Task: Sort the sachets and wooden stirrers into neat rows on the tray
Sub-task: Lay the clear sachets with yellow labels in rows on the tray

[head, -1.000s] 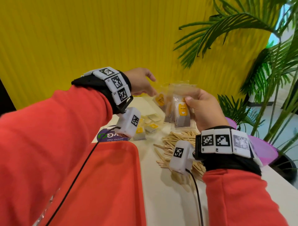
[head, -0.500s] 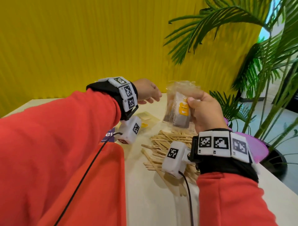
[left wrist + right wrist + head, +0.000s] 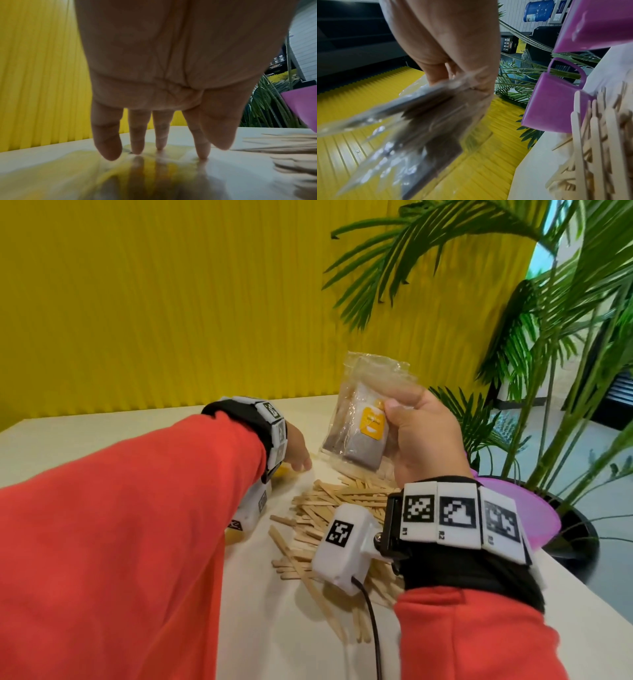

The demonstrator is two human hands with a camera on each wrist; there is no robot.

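Observation:
My right hand (image 3: 416, 426) grips a bunch of clear sachets (image 3: 363, 426) with yellow labels, held upright above the table; the right wrist view shows the sachets (image 3: 423, 115) blurred under the fingers. My left hand (image 3: 296, 451) reaches down to the white table, fingers straight, fingertips (image 3: 137, 150) touching a clear, yellow-tinted sachet (image 3: 173, 152) lying flat there. A loose heap of wooden stirrers (image 3: 329, 511) lies on the table between my hands, also seen as stirrers (image 3: 597, 142) at the right. The tray is hidden behind my left sleeve.
A purple cup (image 3: 554, 106) stands at the table's right edge beside a purple bowl (image 3: 524, 508). Palm plants (image 3: 548, 313) rise at the right. A yellow ribbed wall (image 3: 154, 296) runs behind the table (image 3: 274, 628).
My left hand dropped from beside the held sachets down to the table and now touches a sachet there. The right hand still holds its bunch. The head view swung right, off the tray.

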